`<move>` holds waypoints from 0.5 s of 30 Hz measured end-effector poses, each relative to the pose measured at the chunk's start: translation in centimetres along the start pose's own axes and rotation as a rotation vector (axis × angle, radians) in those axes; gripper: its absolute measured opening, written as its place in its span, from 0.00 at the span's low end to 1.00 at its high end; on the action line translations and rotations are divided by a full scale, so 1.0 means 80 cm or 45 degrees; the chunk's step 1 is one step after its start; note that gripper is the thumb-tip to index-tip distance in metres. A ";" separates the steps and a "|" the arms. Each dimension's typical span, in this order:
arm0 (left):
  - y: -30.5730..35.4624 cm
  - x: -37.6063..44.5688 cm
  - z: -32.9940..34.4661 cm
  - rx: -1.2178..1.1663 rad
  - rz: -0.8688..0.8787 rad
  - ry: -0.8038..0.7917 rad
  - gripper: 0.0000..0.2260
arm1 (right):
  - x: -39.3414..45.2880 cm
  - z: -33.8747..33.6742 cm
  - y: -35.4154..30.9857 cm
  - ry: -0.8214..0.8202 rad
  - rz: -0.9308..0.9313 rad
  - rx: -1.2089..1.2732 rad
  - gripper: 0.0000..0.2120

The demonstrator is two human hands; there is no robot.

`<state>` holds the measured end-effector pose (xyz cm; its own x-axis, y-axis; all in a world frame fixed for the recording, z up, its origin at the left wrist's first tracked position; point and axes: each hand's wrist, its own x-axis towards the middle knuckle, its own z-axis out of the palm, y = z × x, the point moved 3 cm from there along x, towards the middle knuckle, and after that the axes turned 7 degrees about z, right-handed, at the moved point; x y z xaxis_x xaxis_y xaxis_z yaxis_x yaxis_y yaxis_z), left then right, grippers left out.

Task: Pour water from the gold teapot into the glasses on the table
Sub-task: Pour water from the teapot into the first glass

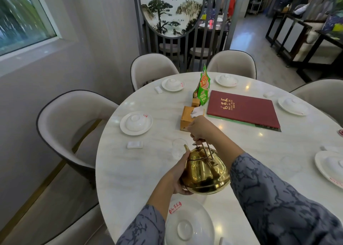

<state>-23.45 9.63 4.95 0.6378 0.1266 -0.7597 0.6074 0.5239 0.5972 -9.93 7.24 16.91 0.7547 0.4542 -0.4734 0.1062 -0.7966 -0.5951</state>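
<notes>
The gold teapot (205, 172) is held above the white round table (141, 172), tilted with its spout toward a clear glass (178, 149) that stands on the table just beyond the spout. My right hand (199, 129) grips the teapot's wire handle from above. My left hand (179, 178) is pressed against the teapot's left side and underside. Another clear glass (289, 164) stands faintly visible to the right. No stream of water can be made out.
Place settings of white plates with upturned bowls (136, 123) ring the table, one (189, 226) right below the teapot. A wooden tissue box (188, 118), a green snack bag (204, 88) and a red menu (243, 108) lie mid-table. Padded chairs (72, 122) surround it.
</notes>
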 end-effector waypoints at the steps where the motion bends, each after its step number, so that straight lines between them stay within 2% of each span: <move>1: 0.000 0.000 0.000 0.001 0.004 -0.003 0.40 | -0.002 -0.001 0.000 0.004 -0.001 0.013 0.04; 3: 0.001 -0.001 0.002 0.004 0.009 0.002 0.40 | -0.003 -0.003 -0.002 0.009 0.013 0.030 0.04; 8: 0.002 0.000 0.005 0.003 0.025 0.020 0.38 | -0.001 0.000 -0.004 -0.101 0.236 -0.039 0.07; 10: 0.000 0.005 0.003 0.017 0.039 0.023 0.38 | -0.004 -0.001 0.001 -0.061 0.192 0.011 0.06; 13: -0.003 0.012 0.001 0.041 0.067 0.048 0.38 | -0.016 -0.001 0.017 0.062 0.013 0.137 0.09; 15: -0.005 0.016 0.000 0.061 0.096 0.062 0.38 | -0.025 0.000 0.027 0.080 -0.005 0.242 0.10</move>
<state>-22.90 9.61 3.70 0.6594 0.2058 -0.7231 0.5810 0.4709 0.6638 -11.24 4.60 16.56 0.7943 0.4266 -0.4326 -0.0101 -0.7027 -0.7115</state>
